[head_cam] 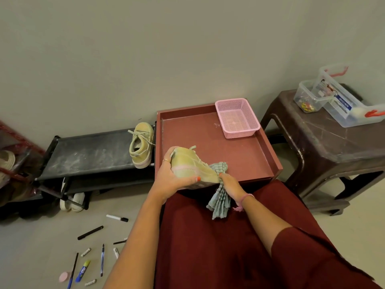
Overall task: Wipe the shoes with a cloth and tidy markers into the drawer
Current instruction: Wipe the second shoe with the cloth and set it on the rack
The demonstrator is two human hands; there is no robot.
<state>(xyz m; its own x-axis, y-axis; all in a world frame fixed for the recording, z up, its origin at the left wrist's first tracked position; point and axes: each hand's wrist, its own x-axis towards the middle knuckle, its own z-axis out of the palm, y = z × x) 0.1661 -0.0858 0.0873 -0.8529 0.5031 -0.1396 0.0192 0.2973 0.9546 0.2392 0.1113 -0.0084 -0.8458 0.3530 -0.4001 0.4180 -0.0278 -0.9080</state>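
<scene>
My left hand (170, 178) grips a pale green shoe (191, 164) by its heel and sole, holding it tipped on its side over the near edge of the dark red drawer (268, 147). My right hand (230, 187) clutches a green checked cloth (219, 202) against the shoe's toe end; part of the cloth pokes out beyond the toe. The second green shoe (141, 146) stands on the black shoe rack (89, 153). Several markers and pens lie scattered on the floor at lower left, among them a white marker (117, 218) and a black pen (90, 232).
A pink mesh basket (237, 117) sits in the drawer's far right corner. A brown plastic stool (325, 142) at right carries clear storage boxes (341, 101). White shoes (73, 202) sit under the rack. A glue tube (83, 270) and pink disc (63, 276) lie among the pens.
</scene>
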